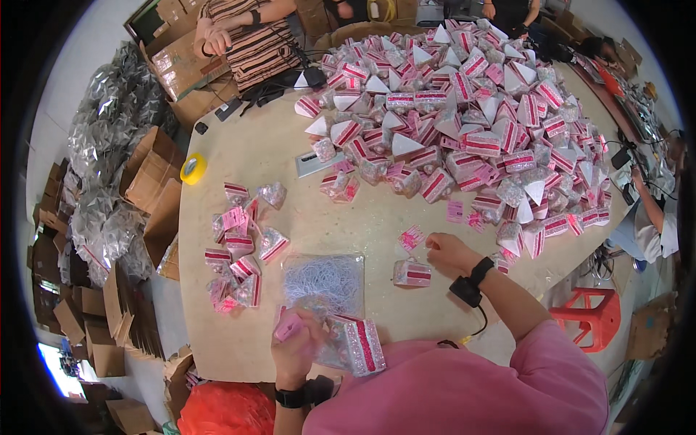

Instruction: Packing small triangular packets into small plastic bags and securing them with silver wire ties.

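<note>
Left hand gripping pink item; shreds in clear container.

Brt light; edges bent, blk corners; silver pkgs glare; L hand sl. blurred.

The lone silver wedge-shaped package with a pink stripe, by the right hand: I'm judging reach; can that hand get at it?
Probably yes: the right hand is close beside the pink-striped package, nothing lies over it, and only bare tan tabletop seems to lie between.
</note>
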The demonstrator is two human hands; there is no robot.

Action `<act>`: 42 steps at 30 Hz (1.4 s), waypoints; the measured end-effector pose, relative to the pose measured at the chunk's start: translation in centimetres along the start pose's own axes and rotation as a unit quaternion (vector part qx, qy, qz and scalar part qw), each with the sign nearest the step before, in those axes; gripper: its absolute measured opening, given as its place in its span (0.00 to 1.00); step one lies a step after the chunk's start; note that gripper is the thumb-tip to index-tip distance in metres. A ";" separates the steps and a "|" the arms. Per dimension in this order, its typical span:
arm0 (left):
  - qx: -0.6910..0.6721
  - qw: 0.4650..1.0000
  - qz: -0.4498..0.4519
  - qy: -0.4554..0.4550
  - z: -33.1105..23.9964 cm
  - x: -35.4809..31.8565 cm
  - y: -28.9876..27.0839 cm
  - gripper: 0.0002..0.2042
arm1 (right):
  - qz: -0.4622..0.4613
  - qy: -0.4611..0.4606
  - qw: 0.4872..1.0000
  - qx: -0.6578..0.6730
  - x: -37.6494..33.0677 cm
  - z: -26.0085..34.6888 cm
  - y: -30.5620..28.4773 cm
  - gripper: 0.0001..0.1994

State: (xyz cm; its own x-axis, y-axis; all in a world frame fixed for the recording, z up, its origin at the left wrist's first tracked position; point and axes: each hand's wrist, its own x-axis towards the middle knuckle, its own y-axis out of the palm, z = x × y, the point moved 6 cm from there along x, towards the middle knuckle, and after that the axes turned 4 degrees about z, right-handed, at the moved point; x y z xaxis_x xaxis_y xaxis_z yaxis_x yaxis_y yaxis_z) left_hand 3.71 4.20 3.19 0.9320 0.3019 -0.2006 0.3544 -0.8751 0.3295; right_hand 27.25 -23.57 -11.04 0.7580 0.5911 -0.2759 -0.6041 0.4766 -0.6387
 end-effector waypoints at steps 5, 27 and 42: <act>0.003 1.000 0.011 0.020 0.0 0.1 0.0 0.12 | -0.046 -0.020 0.995 -0.090 2.3 1.4 1.9 0.15; 0.008 0.996 0.055 0.074 0.5 1.7 0.6 0.35 | -0.088 -0.068 0.990 0.081 0.6 4.8 -2.5 0.07; 0.100 0.983 0.075 0.132 -0.5 6.0 1.7 0.34 | 0.135 -0.292 0.941 -0.106 -11.2 24.5 -8.2 0.07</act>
State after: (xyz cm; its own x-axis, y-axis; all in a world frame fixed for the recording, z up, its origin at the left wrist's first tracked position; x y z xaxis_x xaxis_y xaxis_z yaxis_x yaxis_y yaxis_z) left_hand 9.95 4.72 3.05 0.9694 0.2279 0.0917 0.2135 -0.9663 0.1439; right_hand 17.66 -18.16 14.89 0.2823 0.9581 -0.0475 -0.6455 0.1531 -0.7483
